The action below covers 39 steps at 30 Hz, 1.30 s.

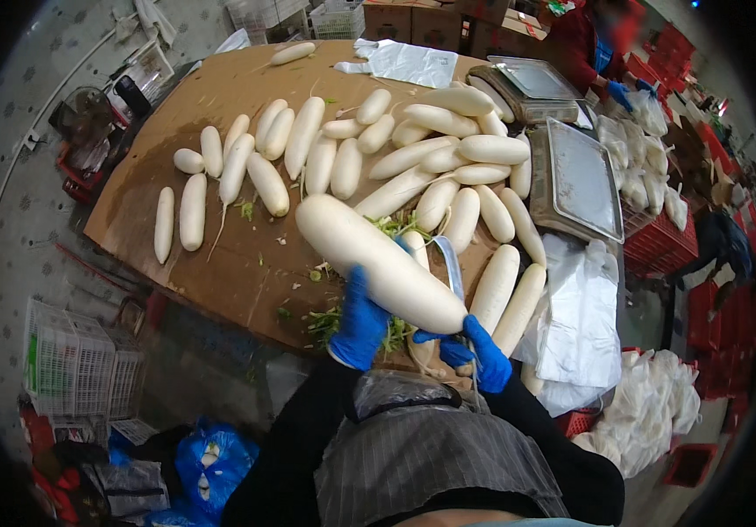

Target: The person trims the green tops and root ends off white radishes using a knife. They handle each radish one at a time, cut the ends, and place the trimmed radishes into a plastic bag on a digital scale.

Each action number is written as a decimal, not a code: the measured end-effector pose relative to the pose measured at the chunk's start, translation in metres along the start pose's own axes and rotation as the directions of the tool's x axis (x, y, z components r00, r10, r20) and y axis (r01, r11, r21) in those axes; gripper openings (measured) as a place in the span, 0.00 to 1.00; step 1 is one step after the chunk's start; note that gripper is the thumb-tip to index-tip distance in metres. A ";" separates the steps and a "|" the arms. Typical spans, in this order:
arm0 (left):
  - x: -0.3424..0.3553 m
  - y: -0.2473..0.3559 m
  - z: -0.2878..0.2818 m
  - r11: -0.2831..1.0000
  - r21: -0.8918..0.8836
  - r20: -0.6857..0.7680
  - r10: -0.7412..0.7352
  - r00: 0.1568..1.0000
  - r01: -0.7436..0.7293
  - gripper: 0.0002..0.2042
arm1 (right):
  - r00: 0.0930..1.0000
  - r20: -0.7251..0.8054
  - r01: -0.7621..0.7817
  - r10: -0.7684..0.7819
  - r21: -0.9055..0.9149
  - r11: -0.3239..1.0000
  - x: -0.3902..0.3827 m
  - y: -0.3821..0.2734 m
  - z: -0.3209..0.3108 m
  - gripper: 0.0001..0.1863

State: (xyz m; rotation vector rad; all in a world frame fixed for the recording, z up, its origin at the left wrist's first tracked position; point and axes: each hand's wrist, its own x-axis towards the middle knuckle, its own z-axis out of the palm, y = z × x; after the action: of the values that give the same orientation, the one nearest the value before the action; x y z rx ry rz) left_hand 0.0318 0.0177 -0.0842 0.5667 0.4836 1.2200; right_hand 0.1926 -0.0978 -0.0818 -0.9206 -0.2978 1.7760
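Observation:
A large white daikon radish (378,263) is held slantwise over the near edge of the table. My left hand (360,325), in a blue glove, is closed around its lower left side. At the radish's near right end is my right hand (483,356), also gloved in blue, with its fingers curled. From behind the radish, a knife blade (451,263) points up and away from my right hand; its handle is hidden. Cut green leaf stalks (321,325) lie under and beside the radish. More daikon radishes (435,162) cover the far and right parts of the table.
The brown-topped table (141,193) carries white plastic bags (580,316) at right and another bag (404,63) at the far edge. Scales (584,180) line the right side. Crates (75,360) stand lower left. A co-worker in blue gloves (619,95) handles bagged goods at far right.

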 end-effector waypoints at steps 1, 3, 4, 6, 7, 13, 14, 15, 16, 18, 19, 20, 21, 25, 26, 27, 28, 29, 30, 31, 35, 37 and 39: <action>-0.007 -0.018 -0.005 0.999 0.042 0.006 -0.022 1.000 0.022 0.38 | 0.995 -0.101 -0.020 0.027 0.067 0.998 0.003 0.001 0.007 0.23; -0.002 -0.005 0.003 0.989 -0.047 0.016 -0.140 0.990 0.141 0.37 | 0.960 0.195 0.258 -0.201 -0.338 0.905 0.017 -0.004 0.005 0.25; 0.000 0.001 0.003 0.975 -0.089 0.021 -0.201 0.979 0.202 0.37 | 0.977 0.140 0.197 -0.160 -0.309 0.930 0.015 -0.012 0.009 0.27; 0.005 0.008 -0.001 0.971 -0.209 -0.041 -0.131 0.991 0.120 0.37 | 0.991 0.102 0.103 -0.089 -0.146 0.984 0.026 -0.024 0.021 0.31; 0.008 0.011 -0.001 0.961 -0.265 -0.070 -0.094 0.993 0.073 0.37 | 0.982 -0.010 0.187 -0.188 -0.066 0.980 0.026 -0.029 0.030 0.27; 0.011 0.029 -0.002 0.957 -0.259 -0.257 0.064 0.964 -0.132 0.32 | 0.857 0.151 0.452 -0.492 -0.678 0.579 -0.002 0.051 0.007 0.19; 0.008 0.031 0.000 0.963 -0.225 -0.289 0.082 0.954 -0.151 0.32 | 0.846 0.154 0.454 -0.510 -0.708 0.541 0.000 0.051 0.012 0.17; 0.005 0.032 0.001 0.968 -0.186 -0.324 0.102 0.941 -0.169 0.32 | 0.836 0.157 0.454 -0.525 -0.734 0.505 0.004 0.047 0.020 0.16; 0.003 0.032 -0.001 0.965 -0.204 -0.328 0.089 0.940 -0.163 0.31 | 0.826 0.159 0.453 -0.541 -0.759 0.468 0.008 0.044 0.026 0.15; 0.002 0.034 0.000 0.958 -0.244 -0.317 0.064 0.946 -0.147 0.31 | 0.845 0.107 0.413 -0.524 -0.754 0.511 0.025 0.042 0.029 0.14; 0.002 0.033 -0.002 0.955 -0.248 -0.333 0.073 0.940 -0.162 0.31 | 0.852 0.085 0.397 -0.517 -0.749 0.531 0.035 0.042 0.030 0.14; 0.003 0.029 -0.006 0.949 -0.258 -0.346 0.082 0.935 -0.179 0.31 | 0.820 0.114 0.458 -0.561 -0.717 0.525 0.047 0.041 0.035 0.16; 0.003 0.024 -0.009 0.942 -0.272 -0.363 0.087 0.928 -0.195 0.31 | 0.869 0.096 0.417 -0.486 -0.671 0.613 0.057 0.028 0.042 0.18; -0.002 0.033 -0.019 0.974 -0.194 -0.286 0.060 0.956 -0.119 0.32 | 0.904 0.080 0.405 -0.419 -0.472 0.783 0.090 -0.018 0.053 0.18; -0.007 0.042 -0.020 0.984 -0.163 -0.299 0.019 0.954 -0.071 0.33 | 0.923 0.100 0.365 -0.372 -0.532 0.764 0.075 -0.034 0.068 0.17; -0.010 0.044 -0.021 0.991 -0.134 -0.319 -0.032 0.947 -0.011 0.34 | 0.950 0.104 0.301 -0.295 -0.562 0.770 0.067 -0.037 0.061 0.19; -0.011 0.041 -0.029 0.999 -0.047 -0.335 -0.018 0.942 0.002 0.34 | 0.896 0.284 0.444 -0.342 -0.587 0.677 0.067 -0.031 0.056 0.23; -0.013 0.035 -0.036 0.999 0.035 -0.353 0.001 0.936 0.012 0.33 | 0.813 0.459 0.579 -0.358 -0.583 0.570 0.067 -0.022 0.049 0.29; -0.018 0.032 -0.031 0.982 0.187 -0.323 0.046 0.945 0.016 0.33 | 0.869 0.403 0.485 -0.287 -0.580 0.655 0.063 -0.011 0.043 0.34; -0.024 0.031 -0.021 0.942 0.334 -0.285 0.087 0.955 0.013 0.33 | 0.914 0.347 0.382 -0.209 -0.567 0.730 0.060 -0.001 0.037 0.39; -0.013 0.026 -0.006 0.754 0.622 0.027 0.247 0.969 -0.210 0.31 | 0.984 0.176 0.070 -0.034 -0.199 0.978 0.058 0.012 -0.005 0.35; 0.009 0.034 -0.011 0.697 0.679 0.118 0.205 0.972 -0.230 0.21 | 0.979 0.141 0.148 -0.146 -0.007 0.989 0.065 -0.013 0.009 0.23; 0.031 0.025 -0.024 0.523 0.777 0.174 0.356 0.918 -0.350 0.20 | 0.968 -0.007 0.246 -0.249 -0.131 0.960 0.090 -0.050 0.031 0.21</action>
State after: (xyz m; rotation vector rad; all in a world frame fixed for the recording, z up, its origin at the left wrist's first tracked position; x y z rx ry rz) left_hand 0.0072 0.0566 -0.0880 1.5103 0.9786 1.3551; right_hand 0.1931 0.0096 -0.0709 -0.9506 -0.4960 1.5277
